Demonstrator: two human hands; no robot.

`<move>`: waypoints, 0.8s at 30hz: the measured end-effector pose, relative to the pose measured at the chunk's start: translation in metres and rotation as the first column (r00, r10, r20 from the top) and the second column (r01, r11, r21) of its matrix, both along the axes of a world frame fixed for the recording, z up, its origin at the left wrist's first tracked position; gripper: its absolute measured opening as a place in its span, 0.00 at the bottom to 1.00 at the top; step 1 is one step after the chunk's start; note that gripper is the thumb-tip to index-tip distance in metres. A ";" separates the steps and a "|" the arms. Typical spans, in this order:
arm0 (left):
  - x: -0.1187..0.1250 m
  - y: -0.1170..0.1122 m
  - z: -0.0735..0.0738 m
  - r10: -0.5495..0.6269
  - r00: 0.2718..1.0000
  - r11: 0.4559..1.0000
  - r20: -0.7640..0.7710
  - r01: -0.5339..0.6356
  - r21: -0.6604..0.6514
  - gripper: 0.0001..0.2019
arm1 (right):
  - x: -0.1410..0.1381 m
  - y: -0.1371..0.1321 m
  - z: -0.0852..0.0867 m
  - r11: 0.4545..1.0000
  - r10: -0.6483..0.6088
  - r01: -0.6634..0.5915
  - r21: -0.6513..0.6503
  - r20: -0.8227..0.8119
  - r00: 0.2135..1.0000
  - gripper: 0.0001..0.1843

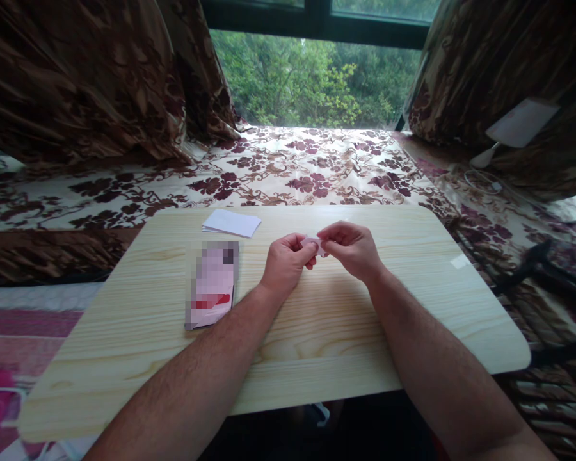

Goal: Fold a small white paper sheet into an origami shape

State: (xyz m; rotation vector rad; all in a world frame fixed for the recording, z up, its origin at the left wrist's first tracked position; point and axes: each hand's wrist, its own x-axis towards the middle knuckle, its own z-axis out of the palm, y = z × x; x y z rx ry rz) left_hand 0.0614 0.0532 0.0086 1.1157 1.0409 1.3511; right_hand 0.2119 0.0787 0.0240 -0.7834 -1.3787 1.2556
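Both hands meet above the middle of the wooden table. Between them is a small piece of white paper, partly covered by the fingers; its full shape is hidden. My left hand is closed, pinching the paper with the thumb on top. My right hand is closed too, its thumb and forefinger gripping the paper's right side. Left of the hands, a stack of white paper lies near the table's far edge. Closer to me lies a flat phone-shaped thing, pink with a red patch and partly pixelated.
A small white scrap shows near the table's right edge. Beyond the table, floral cloth covers the window ledge. A white lamp stands at the right by the curtain, and a dark chair-like frame is beside the table.
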 end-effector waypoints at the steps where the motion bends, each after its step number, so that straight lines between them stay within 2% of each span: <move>1: 0.000 0.000 0.000 0.016 1.000 1.000 -0.016 -0.016 0.005 0.08 | 0.000 0.000 0.001 1.000 -0.006 0.006 -0.023 -0.004 1.000 0.07; 3: -0.001 0.000 0.001 0.040 0.998 0.999 -0.046 -0.040 0.015 0.08 | 0.002 0.001 0.001 0.997 -0.019 0.019 -0.076 -0.005 1.000 0.09; 7: -0.001 -0.002 0.002 0.050 0.995 0.998 -0.085 -0.047 0.036 0.07 | 0.005 0.002 0.002 0.990 -0.021 0.025 -0.136 0.025 0.999 0.05; 17: 0.000 -0.006 0.003 0.053 0.979 0.996 -0.195 -0.039 0.077 0.10 | 0.006 0.001 0.003 0.995 0.006 0.008 -0.098 0.143 0.990 0.06; 24: -0.001 -0.004 0.002 0.035 0.977 0.997 -0.210 -0.019 0.075 0.11 | 0.009 0.005 -0.002 0.999 0.016 -0.011 -0.041 0.140 0.990 0.03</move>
